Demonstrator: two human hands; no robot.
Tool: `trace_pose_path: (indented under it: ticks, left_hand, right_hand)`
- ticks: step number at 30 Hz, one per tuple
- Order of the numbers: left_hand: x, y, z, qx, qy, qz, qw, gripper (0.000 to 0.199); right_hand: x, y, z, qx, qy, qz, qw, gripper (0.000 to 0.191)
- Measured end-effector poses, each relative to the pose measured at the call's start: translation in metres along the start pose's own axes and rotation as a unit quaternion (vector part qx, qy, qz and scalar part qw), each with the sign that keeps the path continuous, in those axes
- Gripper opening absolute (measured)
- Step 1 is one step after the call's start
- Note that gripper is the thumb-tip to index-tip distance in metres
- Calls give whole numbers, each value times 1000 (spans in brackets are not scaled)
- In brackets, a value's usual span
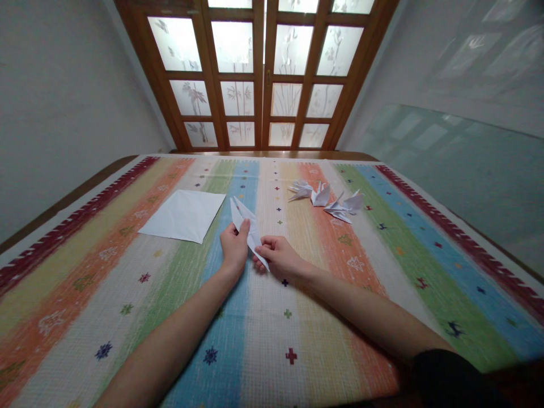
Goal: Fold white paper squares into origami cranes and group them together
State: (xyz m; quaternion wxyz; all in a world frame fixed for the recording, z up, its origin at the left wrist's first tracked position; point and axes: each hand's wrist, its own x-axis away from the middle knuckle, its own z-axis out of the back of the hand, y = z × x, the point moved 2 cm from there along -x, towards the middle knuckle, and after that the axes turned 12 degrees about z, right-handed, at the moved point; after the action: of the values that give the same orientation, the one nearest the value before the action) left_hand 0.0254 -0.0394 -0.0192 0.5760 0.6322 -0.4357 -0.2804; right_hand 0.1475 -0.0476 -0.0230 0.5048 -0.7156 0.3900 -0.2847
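Observation:
Between my hands is a folded piece of white paper [254, 230], long and narrow, with two pointed flaps at its far end and a single point toward me. My left hand [234, 243] grips its left side, thumb pressed on top. The fingers of my right hand [277, 253] pinch the lower right edge near the close point. Part of the paper is hidden behind the fingers. To the left lies a flat white paper sheet [182, 215]. Several folded paper cranes [320, 195] sit in a cluster to the right.
A striped, patterned tablecloth [267, 334] covers the table. Beyond its far edge stand wooden doors [259, 68] with frosted panes. White walls rise on both sides, and a glass panel [459, 170] leans along the right.

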Motion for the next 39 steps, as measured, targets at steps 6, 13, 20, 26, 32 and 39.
trace_pose_path:
  ticks: [6, 13, 20, 26, 32, 39]
  left_hand:
    - [-5, -4, 5, -22, -2, -14, 1000, 38]
    - [-8, 0, 3, -15, -48, -24, 998, 34]
    - [-6, 1, 2, -3, -115, -16, 993, 45]
    - [-1, 5, 1, 2, -139, -4, 990, 45]
    - [1, 3, -2, 24, -154, -5, 988, 43]
    - [7, 6, -1, 20, -130, -42, 990, 54]
  right_hand:
    - [8, -5, -7, -10, -54, -31, 998, 30]
    - [5, -2, 8, 22, -4, 23, 999, 36]
    - [-8, -14, 33, 152, -31, 211, 965, 52]
    - [-4, -22, 33, 260, -50, 230, 937, 24]
    - [-9, -15, 37, 135, -14, 211, 968, 30]
    - [-10, -4, 32, 78, 11, 173, 982, 36]
